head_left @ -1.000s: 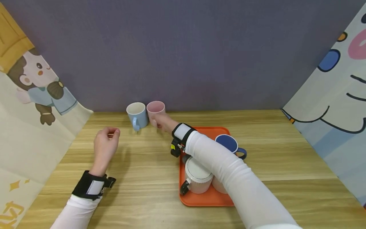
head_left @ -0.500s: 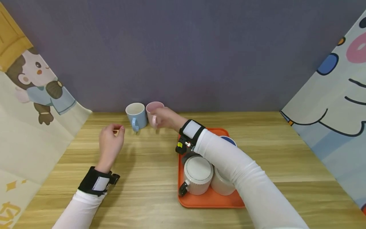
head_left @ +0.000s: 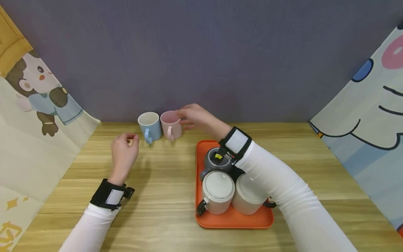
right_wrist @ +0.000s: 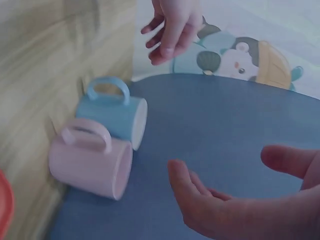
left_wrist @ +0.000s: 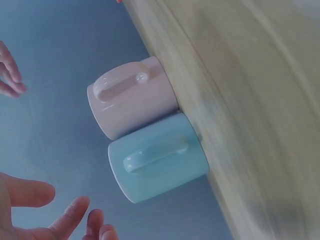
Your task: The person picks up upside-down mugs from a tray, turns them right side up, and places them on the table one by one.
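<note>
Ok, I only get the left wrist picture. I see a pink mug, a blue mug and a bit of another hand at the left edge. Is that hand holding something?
Observer: No. It's the right hand, and the right wrist view shows nothing held in it.
Operator: And what colour is the blue one inside? I can only see its side!
Observer: Whitish. The head view looks down into the blue mug.
Operator: Are there any more mugs?
Observer: Yes, the head view shows two pale mugs with black handles on an orange tray.
</note>
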Tool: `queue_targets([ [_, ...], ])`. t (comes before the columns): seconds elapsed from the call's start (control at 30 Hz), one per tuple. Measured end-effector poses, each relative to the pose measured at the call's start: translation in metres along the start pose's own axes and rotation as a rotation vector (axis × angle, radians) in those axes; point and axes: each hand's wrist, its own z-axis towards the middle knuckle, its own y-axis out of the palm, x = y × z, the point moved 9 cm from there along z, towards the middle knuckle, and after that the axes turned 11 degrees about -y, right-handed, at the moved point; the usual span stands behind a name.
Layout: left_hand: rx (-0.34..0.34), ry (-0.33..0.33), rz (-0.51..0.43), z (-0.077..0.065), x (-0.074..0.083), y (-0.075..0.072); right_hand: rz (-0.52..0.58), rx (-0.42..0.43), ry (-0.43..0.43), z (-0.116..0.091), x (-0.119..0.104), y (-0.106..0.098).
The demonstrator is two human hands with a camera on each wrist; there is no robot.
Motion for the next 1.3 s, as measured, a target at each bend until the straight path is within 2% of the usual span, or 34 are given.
queue_targets([
  [0.1, 0.001, 0.005, -0.009, 0.001, 0.003, 0.005, -0.103, -0.019, -0.064, -0.005, -0.005, -0.012],
  [0.2, -0.001, 0.010, -0.018, 0.002, 0.008, 0.010, -0.254, -0.016, -0.144, -0.011, -0.010, -0.025],
  [0.37, 0.016, 0.028, -0.018, 0.003, 0.016, 0.017, -0.480, 0.050, -0.268, -0.030, -0.020, -0.047],
  [0.47, 0.023, 0.040, -0.015, 0.003, 0.020, 0.020, -0.551, 0.091, -0.304, -0.042, -0.020, -0.061],
  [0.87, 0.038, 0.102, -0.003, 0.001, 0.031, 0.036, -0.627, 0.222, -0.369, -0.072, -0.003, -0.106],
  [1.1, 0.030, 0.094, -0.010, -0.001, 0.036, 0.042, -0.689, 0.235, -0.361, -0.085, 0.007, -0.125],
  [1.3, 0.027, 0.091, -0.015, -0.003, 0.039, 0.048, -0.694, 0.236, -0.323, -0.096, 0.029, -0.139],
])
